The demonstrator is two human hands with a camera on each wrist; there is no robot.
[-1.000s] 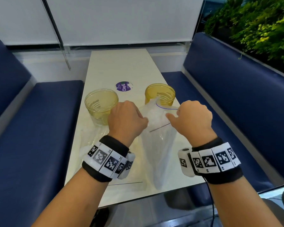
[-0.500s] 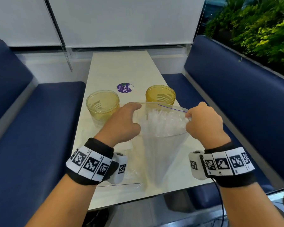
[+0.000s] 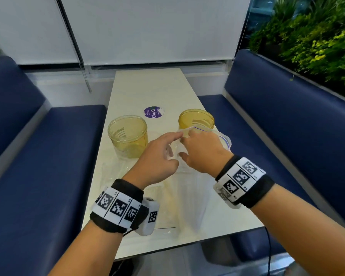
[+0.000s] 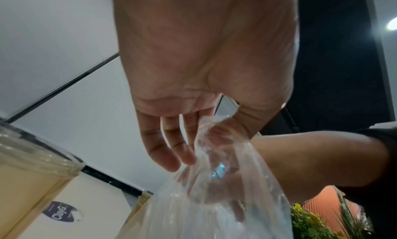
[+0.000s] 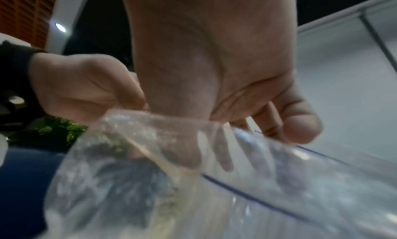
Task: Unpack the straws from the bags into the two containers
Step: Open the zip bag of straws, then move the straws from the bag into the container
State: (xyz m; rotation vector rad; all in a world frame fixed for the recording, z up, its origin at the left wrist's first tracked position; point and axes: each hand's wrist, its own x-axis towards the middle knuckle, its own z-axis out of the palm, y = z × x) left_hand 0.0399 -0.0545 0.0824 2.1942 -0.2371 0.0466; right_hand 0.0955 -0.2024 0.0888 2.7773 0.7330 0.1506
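Right hand's in the bag now, left hand pinching the rim!

The left hand (image 3: 157, 158) pinches the clear bag (image 3: 191, 198) at its mouth, while the right hand (image 3: 202, 150), which held the far rim half a second ago, has its fingers (image 5: 225, 156) reaching inside; whether they grasp straws I cannot tell. Just beyond the fingertips stand the two yellow containers (image 3: 127, 136) on the table (image 3: 147, 90), a purple sticker (image 3: 152, 112) between them.
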